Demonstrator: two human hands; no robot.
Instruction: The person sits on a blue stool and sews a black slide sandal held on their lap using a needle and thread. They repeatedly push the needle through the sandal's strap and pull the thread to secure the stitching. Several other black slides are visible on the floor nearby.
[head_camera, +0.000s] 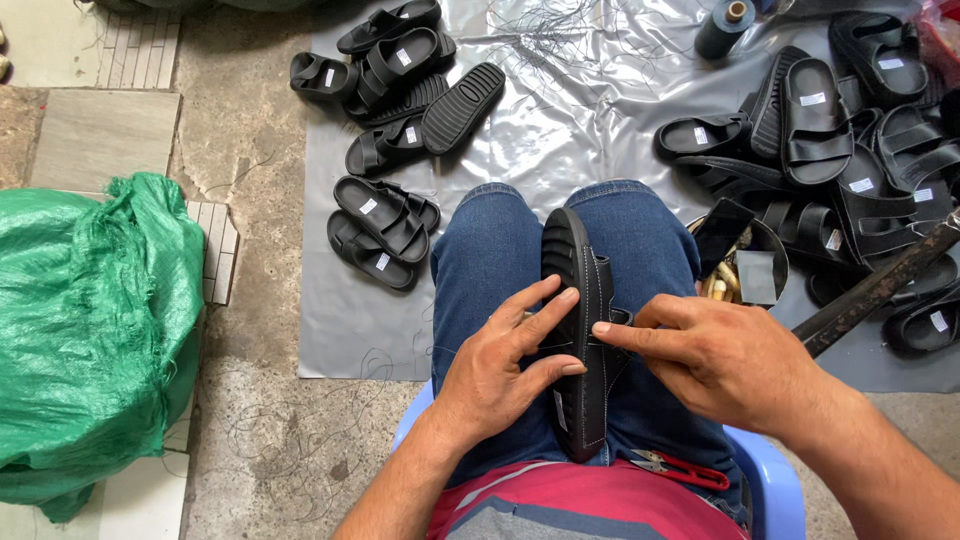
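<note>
A black sandal stands on its side edge between my knees, on my blue jeans. My left hand presses its fingers against the sandal's sole side. My right hand pinches the strap on the other side with thumb and fingertips. Both hands hold the same sandal. A thin thread seems to run from it across my left leg.
Black sandals lie in a pile at the far left of a grey plastic sheet and another heap at the right. A green sack sits left. Red-handled snips rest on my lap. A dark thread spool stands far.
</note>
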